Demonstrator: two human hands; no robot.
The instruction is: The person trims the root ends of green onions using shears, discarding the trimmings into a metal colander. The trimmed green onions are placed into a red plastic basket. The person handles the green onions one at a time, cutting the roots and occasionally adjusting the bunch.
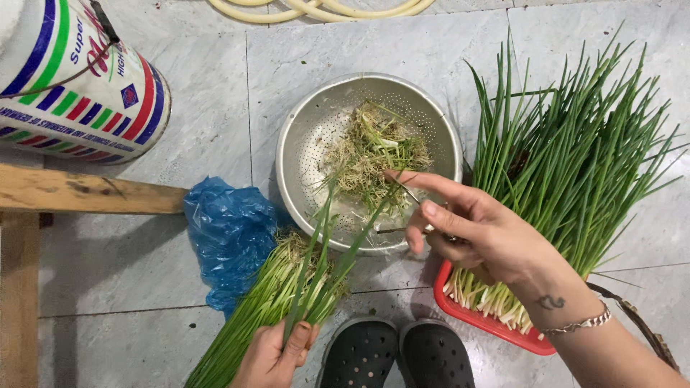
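Grey marble floor (180,273) carries everything. At three o'clock, trimmed chives (568,158) fan from a red basket (496,327). At centre, a metal colander (302,144) holds roots. At six o'clock, the left hand (277,356) has its grip pressed around a chive bunch (287,287). The right hand (474,233) has its grip pinching a small blade (410,192).

two hands (277,356) (474,233), two bunches of green onions (287,294) (568,172), one metal colander (302,144), one red tray (489,323), two black clogs (359,356) (435,356), one blue bag (230,233).
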